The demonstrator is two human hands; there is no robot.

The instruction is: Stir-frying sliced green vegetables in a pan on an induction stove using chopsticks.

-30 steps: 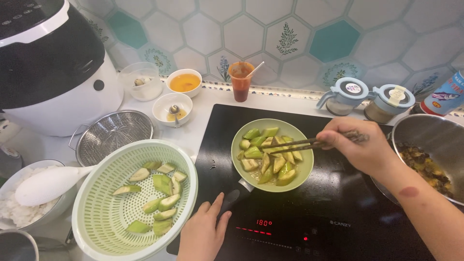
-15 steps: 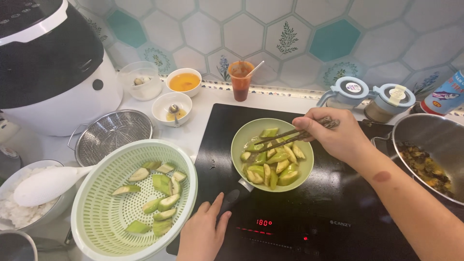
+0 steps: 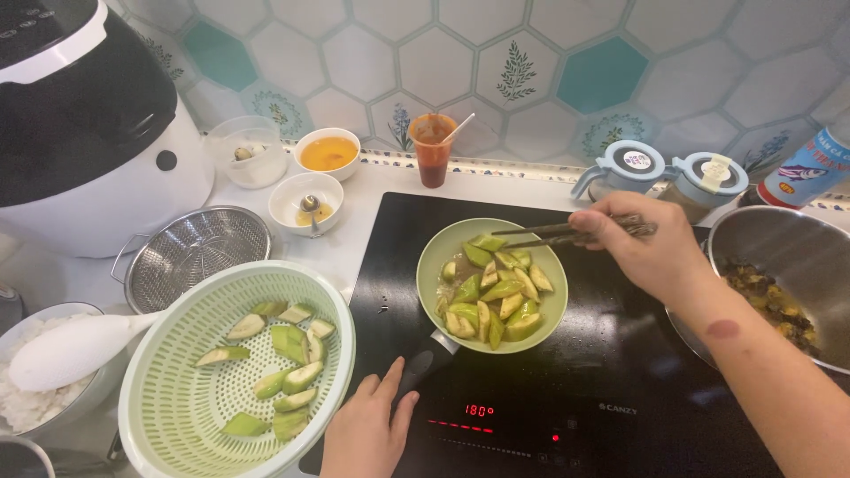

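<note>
Chopsticks [image 3: 567,232] are clamped in the right hand [image 3: 651,252] over the pan [image 3: 492,285]; its handle [image 3: 423,367] is touched by the left hand [image 3: 367,434], fingers apart.

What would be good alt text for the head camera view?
A right hand holds chopsticks over a green pan of green vegetable wedges on a black induction hob, while the left hand rests by the pan handle. A green colander beside it holds more wedges.
</note>
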